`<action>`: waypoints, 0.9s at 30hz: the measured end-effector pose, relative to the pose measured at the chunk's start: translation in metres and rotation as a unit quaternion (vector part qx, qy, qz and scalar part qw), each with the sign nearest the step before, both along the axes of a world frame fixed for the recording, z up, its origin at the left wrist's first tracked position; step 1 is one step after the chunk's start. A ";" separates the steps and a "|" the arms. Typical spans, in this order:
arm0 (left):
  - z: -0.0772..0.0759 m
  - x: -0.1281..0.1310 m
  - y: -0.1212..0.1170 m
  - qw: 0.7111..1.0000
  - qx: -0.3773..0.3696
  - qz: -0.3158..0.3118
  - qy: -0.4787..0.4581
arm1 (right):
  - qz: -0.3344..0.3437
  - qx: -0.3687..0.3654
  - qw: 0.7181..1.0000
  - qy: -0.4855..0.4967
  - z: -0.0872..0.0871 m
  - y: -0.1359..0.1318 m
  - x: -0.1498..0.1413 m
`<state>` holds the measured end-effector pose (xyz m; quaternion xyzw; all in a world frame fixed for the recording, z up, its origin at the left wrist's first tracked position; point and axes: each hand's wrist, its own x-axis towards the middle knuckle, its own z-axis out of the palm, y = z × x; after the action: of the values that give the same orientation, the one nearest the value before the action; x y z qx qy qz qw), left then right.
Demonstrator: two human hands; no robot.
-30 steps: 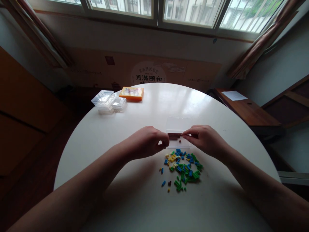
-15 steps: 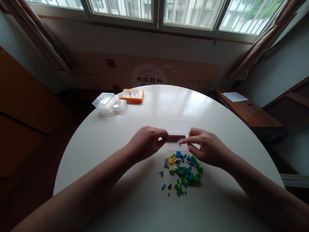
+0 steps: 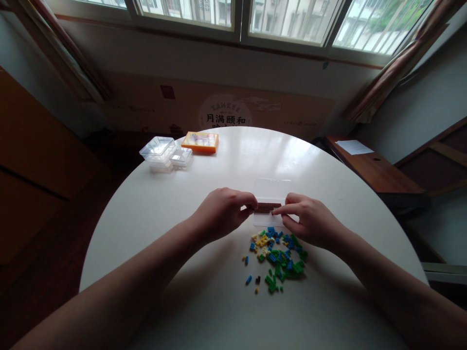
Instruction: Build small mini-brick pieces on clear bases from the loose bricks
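Observation:
Rows of small dark brown building bricks (image 3: 267,207) lie on a clear open plastic case (image 3: 272,187). My left hand (image 3: 228,209) is closed at their left end, thumb and index finger pinched against it; the exact contact is hidden by the fingertips. From the other side, my right hand (image 3: 310,218) reaches in with its index finger stretched out and the thumb apart. That fingertip touches a single small brown brick (image 3: 272,213) just below the rows. Closer to me is a loose pile of blue, yellow, cream and green bricks (image 3: 280,255).
Stray bricks, among them a dark brown brick (image 3: 258,280), lie left of the pile. Clear plastic boxes (image 3: 158,149) and an orange box (image 3: 200,142) stand at the far left of the round white table (image 3: 146,218). A wooden desk (image 3: 379,170) stands beyond the right edge.
The single brown brick under my right index finger has shifted slightly away from me, closer to the rows. My left hand stays in place; the whole view has moved a little.

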<state>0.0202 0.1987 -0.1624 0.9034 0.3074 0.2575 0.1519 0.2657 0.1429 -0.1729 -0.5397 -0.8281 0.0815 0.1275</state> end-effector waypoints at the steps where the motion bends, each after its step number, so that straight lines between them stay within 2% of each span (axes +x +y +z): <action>1: 0.000 0.000 0.000 1.000 -0.002 0.001 0.002 | -0.003 -0.001 1.000 0.002 -0.001 0.000 0.000; 15: 0.001 0.000 -0.001 1.000 0.005 0.003 0.003 | -0.007 -0.006 1.000 0.016 -0.006 0.000 -0.002; 27: 0.004 -0.001 -0.002 1.000 0.013 -0.005 -0.002 | -0.016 -0.010 0.999 0.036 -0.002 0.000 -0.001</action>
<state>0.0191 0.1971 -0.1579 0.9064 0.2993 0.2621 0.1423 0.2649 0.1434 -0.1746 -0.5507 -0.8135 0.1068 0.1533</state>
